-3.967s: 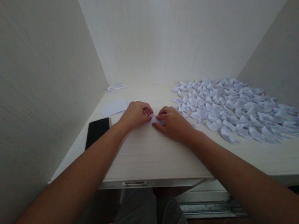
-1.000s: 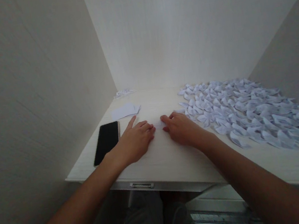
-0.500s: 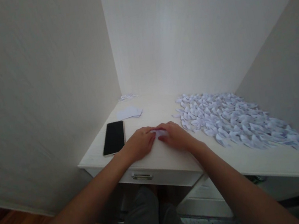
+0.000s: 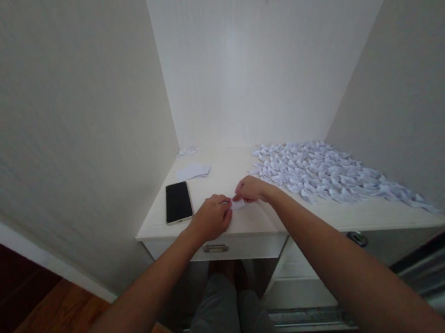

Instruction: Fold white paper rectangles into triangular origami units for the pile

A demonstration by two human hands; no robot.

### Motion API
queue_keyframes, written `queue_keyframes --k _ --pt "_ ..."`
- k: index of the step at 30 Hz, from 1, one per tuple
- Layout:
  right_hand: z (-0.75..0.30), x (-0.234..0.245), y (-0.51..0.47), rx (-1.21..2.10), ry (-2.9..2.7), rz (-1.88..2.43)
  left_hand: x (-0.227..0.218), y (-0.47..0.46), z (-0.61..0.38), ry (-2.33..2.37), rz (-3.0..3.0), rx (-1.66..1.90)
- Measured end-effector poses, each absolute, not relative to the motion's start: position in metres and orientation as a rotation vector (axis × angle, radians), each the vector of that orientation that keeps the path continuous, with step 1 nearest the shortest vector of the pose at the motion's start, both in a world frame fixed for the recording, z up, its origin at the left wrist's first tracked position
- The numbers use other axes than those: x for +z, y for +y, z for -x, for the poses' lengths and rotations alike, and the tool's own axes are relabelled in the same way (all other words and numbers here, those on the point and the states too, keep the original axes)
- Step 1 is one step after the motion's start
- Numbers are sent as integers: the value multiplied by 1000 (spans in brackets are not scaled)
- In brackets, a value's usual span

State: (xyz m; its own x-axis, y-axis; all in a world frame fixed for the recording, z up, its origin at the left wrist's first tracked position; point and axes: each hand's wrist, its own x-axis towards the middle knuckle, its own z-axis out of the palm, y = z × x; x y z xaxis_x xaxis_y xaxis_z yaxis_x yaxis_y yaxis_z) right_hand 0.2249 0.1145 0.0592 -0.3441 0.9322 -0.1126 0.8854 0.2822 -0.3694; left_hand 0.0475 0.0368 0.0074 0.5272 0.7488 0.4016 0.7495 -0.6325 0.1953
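Observation:
A small white piece of paper [image 4: 237,204] lies on the white desk top [image 4: 257,223] between my two hands. My left hand [image 4: 212,217] rests palm down beside it, fingertips pressed on its left edge. My right hand [image 4: 251,189] has its fingers curled and pinches the paper's right side. A large spread of several folded white paper pieces [image 4: 320,170] covers the desk to the right of my right hand.
A black phone [image 4: 177,202] lies face up at the desk's left. Flat white paper sheets [image 4: 193,171] and a small paper scrap pile [image 4: 186,152] sit behind it near the corner. Walls close in on three sides. A drawer handle [image 4: 215,248] shows below the front edge.
The view has pulled back and risen, so the desk looks smaller and farther. My hands came together on the paper; the right hand's fingers have curled up into a pinch.

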Motion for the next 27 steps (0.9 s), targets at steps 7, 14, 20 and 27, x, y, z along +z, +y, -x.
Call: queue_keyframes --k 7,14,20,27 --pt "-215 56 92 361 -2390 1728 9 37 -47 -1353 2744 -698" --pt "-237 34 53 104 -2360 1516 9 36 -48 -1370 2730 -692" --pt "-250 31 56 39 -2485 1311 7 38 -47 -1358 2732 -691" --pt "-251 24 59 21 -2544 1163 2 44 -47 -1337 2727 -709"
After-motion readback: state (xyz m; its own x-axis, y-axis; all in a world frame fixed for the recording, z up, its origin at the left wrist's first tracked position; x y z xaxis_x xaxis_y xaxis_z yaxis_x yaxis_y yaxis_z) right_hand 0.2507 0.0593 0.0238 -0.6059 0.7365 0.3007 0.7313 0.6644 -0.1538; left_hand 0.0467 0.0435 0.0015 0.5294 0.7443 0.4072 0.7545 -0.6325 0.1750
